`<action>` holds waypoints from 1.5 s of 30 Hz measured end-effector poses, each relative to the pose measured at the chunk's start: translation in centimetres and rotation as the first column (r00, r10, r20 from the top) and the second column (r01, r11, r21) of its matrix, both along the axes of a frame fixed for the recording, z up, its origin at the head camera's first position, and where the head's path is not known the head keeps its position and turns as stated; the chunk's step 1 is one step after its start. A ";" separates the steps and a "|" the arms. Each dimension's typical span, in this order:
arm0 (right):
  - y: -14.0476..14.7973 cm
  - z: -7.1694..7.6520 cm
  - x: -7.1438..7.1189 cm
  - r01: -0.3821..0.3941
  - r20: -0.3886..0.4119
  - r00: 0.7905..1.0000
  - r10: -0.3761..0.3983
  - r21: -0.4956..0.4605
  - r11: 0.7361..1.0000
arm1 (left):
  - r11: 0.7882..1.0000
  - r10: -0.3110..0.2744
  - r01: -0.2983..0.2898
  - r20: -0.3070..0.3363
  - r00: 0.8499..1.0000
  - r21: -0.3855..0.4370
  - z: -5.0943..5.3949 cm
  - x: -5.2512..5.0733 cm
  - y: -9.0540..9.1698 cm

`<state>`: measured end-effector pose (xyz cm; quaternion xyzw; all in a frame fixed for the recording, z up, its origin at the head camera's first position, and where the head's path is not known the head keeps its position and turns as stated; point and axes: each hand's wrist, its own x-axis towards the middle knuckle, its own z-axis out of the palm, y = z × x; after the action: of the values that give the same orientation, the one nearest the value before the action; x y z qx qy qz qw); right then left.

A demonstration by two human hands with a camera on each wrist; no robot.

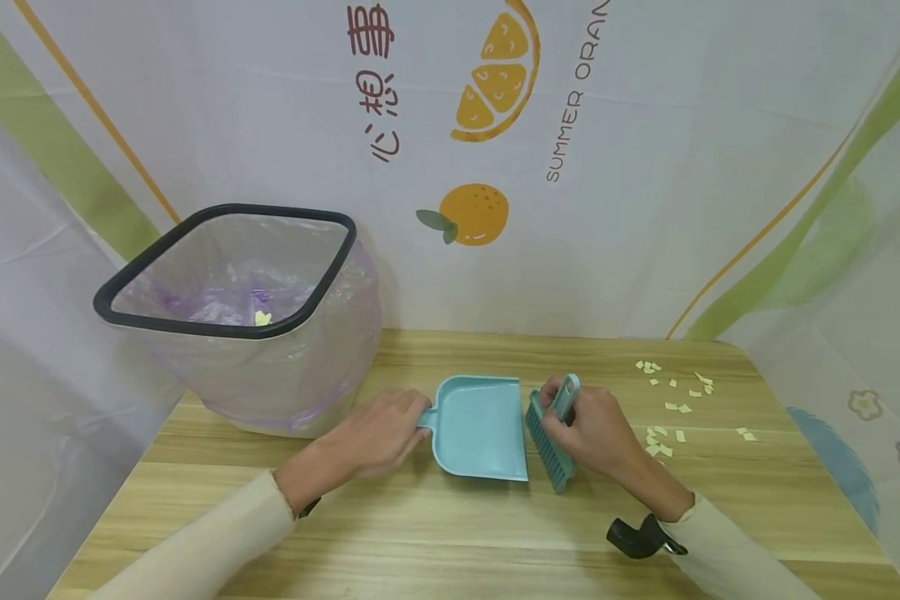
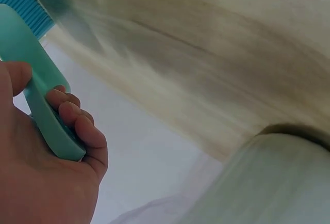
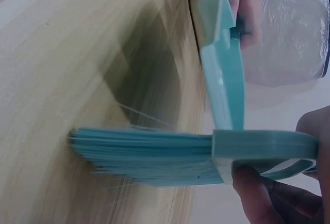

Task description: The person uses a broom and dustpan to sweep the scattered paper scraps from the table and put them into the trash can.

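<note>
My left hand (image 1: 390, 429) grips the handle of a light blue dustpan (image 1: 480, 429), its fingers curled round it in the left wrist view. The pan's flat edge faces right. In my right hand (image 1: 588, 425) is a small teal hand brush (image 1: 547, 446), held by its handle just right of that edge. Its bristles (image 3: 144, 154) point down to the wooden table in the right wrist view. Scattered yellow paper scraps (image 1: 660, 442) lie to the right of the brush. No scraps show on the visible pan surface.
A trash bin (image 1: 300, 367) with a black rim and a clear purplish liner stands at the back left of the wooden table (image 1: 435, 542). A yellow scrap (image 1: 262, 318) shows inside it. A printed white curtain (image 1: 630, 233) hangs behind the table.
</note>
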<state>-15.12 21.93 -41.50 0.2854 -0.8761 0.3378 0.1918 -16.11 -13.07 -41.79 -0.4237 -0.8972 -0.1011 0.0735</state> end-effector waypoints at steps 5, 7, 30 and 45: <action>0.0 0.0 0.0 0.003 0.000 1.000 -0.003 0.004 1.000 | 1.000 0.004 -0.004 0.040 0.999 -0.016 -0.6 -0.4 0.1; 0.0 0.1 0.0 0.004 0.004 1.000 -0.004 0.006 1.000 | 1.000 0.008 -0.006 0.059 0.998 -0.025 -0.8 -0.5 0.2; -0.1 0.0 0.0 0.010 0.014 1.000 -0.010 0.008 1.000 | 0.992 0.057 -0.037 0.162 0.985 -0.123 -2.4 -0.8 1.1; 0.4 1.1 0.6 0.058 0.107 0.992 -0.061 0.022 0.998 | 0.989 0.047 -0.025 0.156 0.987 -0.143 -2.1 -0.7 1.3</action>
<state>-14.48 22.35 -40.41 0.2423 -0.8965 0.3386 0.1514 -16.81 -11.77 -43.84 -0.4020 -0.9126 -0.0699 -0.0266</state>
